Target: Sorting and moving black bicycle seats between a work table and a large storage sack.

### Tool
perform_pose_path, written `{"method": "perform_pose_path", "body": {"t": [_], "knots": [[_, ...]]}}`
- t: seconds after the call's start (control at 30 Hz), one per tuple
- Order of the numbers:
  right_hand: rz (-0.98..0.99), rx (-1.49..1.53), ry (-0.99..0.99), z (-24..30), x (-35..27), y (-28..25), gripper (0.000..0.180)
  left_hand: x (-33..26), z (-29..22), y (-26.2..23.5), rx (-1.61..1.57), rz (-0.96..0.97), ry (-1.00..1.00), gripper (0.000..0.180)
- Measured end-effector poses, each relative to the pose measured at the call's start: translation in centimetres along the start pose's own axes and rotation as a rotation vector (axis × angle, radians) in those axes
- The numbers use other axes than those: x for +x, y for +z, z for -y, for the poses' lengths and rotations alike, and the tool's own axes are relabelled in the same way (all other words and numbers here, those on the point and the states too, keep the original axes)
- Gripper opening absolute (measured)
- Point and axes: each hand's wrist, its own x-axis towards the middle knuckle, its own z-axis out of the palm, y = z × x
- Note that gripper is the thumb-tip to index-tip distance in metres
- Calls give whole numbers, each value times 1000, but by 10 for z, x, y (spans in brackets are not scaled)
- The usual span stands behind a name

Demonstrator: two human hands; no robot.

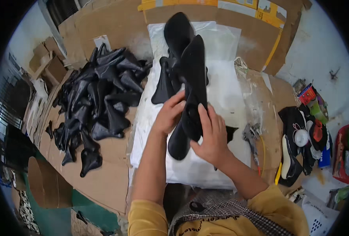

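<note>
Above the white sheet (225, 94), a long, curved black bicycle saddle cover (196, 67) is between my hands. It looks folded or doubled, with broad rounded ends; I cannot tell whether it is one piece or more. My left hand (168, 116) grips its left edge with bent fingers. My right hand (212, 137) is closed on the right edge, fingers along the side and thumb lower down. Another black saddle cover (162, 86) lies on the sheet just beyond my left hand, partly hidden behind the held one. A small black scrap (232, 133) shows beside my right hand.
A heap of black saddle covers (99, 90) covers the cardboard at left. On the right lies a spray gun (253, 137) with a yellow hose, then a cluttered pile (300, 137) of black items and cloth. A cardboard wall (115, 27) stands along the back.
</note>
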Motion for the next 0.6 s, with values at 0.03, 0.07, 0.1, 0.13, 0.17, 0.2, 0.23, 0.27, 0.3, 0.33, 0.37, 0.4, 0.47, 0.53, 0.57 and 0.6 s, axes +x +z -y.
{"method": "perform_pose_path", "body": {"t": [0.03,0.07,0.1,0.13,0.17,0.2,0.23,0.27,0.3,0.33,0.37,0.4,0.47,0.53,0.57,0.6], "knots": [[37,-60,7,-5,16,9,90,33,6,-36,194,32,73,47],[77,-133,30,-17,28,25,89,58,14,-68,380,77,130,47],[79,-197,64,-45,34,47,85,76,18,-67,446,-94,-34,47],[176,-214,158,-65,39,73,79,85,15,-70,525,-282,-197,48],[205,-171,182,-79,40,105,74,83,26,-107,596,-398,-156,46],[202,-176,209,-112,30,134,74,86,39,-108,590,-450,-199,46],[299,-127,226,-141,18,159,72,85,48,-109,591,-502,-235,46],[407,-40,201,-141,19,180,70,65,56,-149,707,-458,-303,53],[416,-25,208,-148,23,188,70,53,64,-156,678,-489,-392,53],[339,156,223,-152,26,186,70,38,73,-155,658,-569,-385,51],[260,334,241,-157,28,182,69,27,78,-154,614,-631,-390,50],[222,545,264,-154,38,165,66,14,80,-154,566,-701,-386,49],[289,1109,389,-148,60,122,60,-16,91,-167,515,-730,-407,49],[392,1301,335,-140,84,93,57,-56,101,-178,402,-805,-419,46],[496,1329,386,-153,90,91,56,-73,104,-176,341,-834,-416,44],[624,1369,438,-161,93,98,56,-97,106,-177,278,-889,-413,42]]}}
